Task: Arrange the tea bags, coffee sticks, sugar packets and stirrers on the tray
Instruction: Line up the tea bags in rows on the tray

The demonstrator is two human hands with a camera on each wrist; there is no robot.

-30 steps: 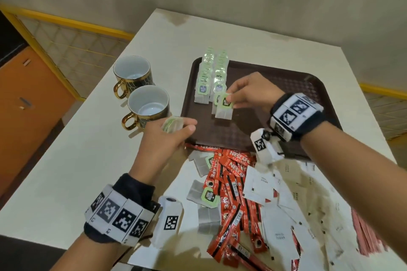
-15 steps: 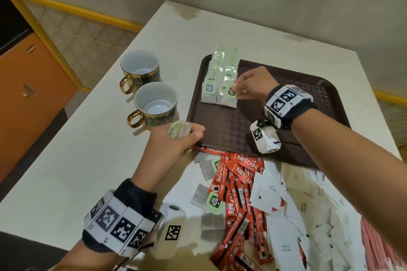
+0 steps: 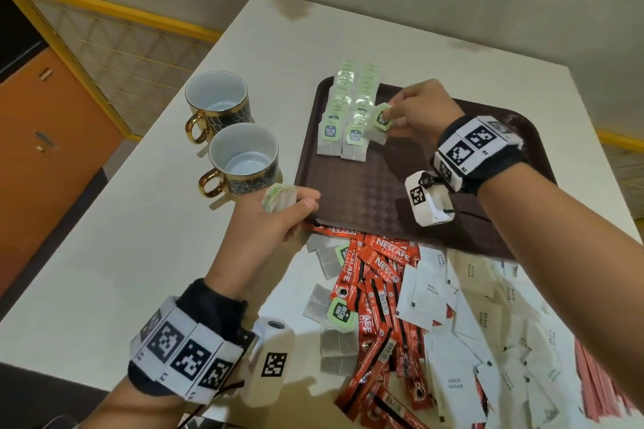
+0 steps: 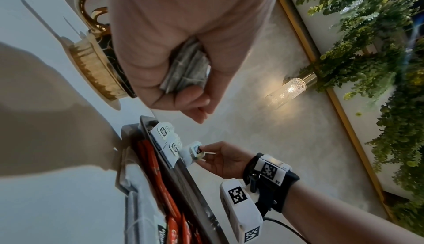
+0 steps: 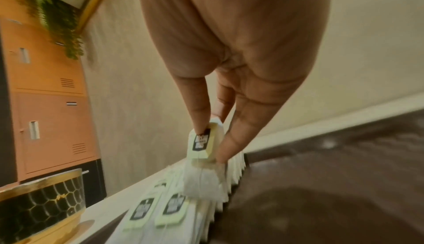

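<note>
A dark brown tray (image 3: 376,191) lies on the white table, with two overlapping rows of tea bags (image 3: 343,122) along its left side. My right hand (image 3: 418,111) pinches one tea bag (image 3: 381,120) by its green tag, just right of the rows; the bag (image 5: 203,179) hangs down against the row. My left hand (image 3: 278,216) hovers at the tray's near left corner, gripping a small stack of tea bags (image 4: 185,68). Red coffee sticks (image 3: 380,275), white sugar packets (image 3: 463,331) and loose tea bags (image 3: 331,310) lie heaped on the table in front of the tray.
Two dark mugs with gold handles (image 3: 240,160) stand left of the tray, close to my left hand. Pink stirrers (image 3: 606,390) lie at the far right edge. An orange cabinet (image 3: 41,157) stands beyond the table's left edge.
My right hand has lifted a tea bag and carried it slightly right of the second row. The left hand keeps its stack and has hardly moved.
</note>
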